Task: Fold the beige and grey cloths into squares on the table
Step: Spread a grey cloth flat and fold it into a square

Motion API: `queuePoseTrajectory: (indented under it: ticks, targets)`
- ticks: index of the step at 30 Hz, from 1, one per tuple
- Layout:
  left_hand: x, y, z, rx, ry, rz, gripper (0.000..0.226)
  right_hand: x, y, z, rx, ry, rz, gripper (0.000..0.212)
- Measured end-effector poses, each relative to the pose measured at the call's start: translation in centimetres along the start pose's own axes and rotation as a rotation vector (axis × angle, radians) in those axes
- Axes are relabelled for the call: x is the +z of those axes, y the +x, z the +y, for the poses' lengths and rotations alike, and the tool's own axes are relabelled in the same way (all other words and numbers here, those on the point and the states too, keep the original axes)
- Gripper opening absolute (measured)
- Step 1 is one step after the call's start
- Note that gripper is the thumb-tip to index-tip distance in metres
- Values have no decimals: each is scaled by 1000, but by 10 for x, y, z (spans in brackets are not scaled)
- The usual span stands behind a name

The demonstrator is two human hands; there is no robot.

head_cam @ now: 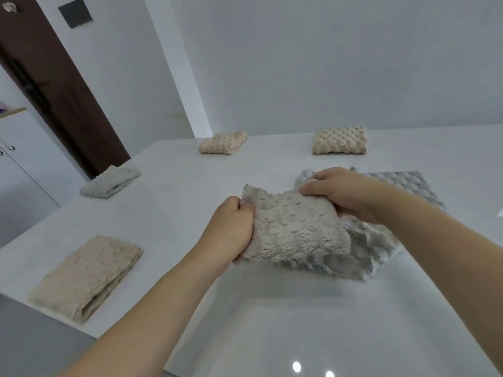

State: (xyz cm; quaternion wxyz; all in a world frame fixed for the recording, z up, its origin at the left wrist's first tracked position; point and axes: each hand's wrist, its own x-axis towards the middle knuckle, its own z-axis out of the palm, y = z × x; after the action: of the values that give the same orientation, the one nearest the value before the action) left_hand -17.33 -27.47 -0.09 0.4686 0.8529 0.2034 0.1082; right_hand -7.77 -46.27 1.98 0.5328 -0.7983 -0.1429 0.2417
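Observation:
A fluffy grey cloth (296, 229) is held up just above the white table (272, 322), partly doubled over. My left hand (231, 232) grips its left edge and my right hand (343, 194) grips its far right corner. Its lower right part sags onto the table. A second grey cloth (408, 183) lies flat behind my right forearm. A folded beige cloth (87, 276) lies at the near left. Two more folded beige cloths (223, 143) (340, 140) sit at the far edge, and a pale folded cloth (110, 182) rests at the far left corner.
A dark brown door (54, 85) and a white cabinet (21, 172) stand left of the table. A white wall runs behind the far edge. The table's near left edge (54, 319) drops off to a grey floor.

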Motion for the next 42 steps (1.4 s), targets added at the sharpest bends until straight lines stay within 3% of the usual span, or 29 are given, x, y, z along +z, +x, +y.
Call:
queuePoseTrajectory:
  ticks: [7,15,20,23,31,38,42]
  targets:
    - [41,-67,5,19,92,-120,25,-46,-57,43,193,-102,-243,25]
    - [55,-96,5,85,272,-169,24,-63,-79,56,243,-196,-405,31]
    - [55,-106,-3,102,478,-211,28,-52,-84,59,311,-315,-509,12]
    - [55,-112,-9,114,554,-237,29,-47,-88,61,332,-369,-558,12]
    - [55,-120,-13,173,765,-248,29,-41,-92,60,415,-508,-612,30]
    - [61,-132,-8,240,1031,-212,29,-37,-96,61,458,-585,-611,30]
    - [47,-113,17,119,1093,-300,43,-43,-94,49,447,-616,-477,45]
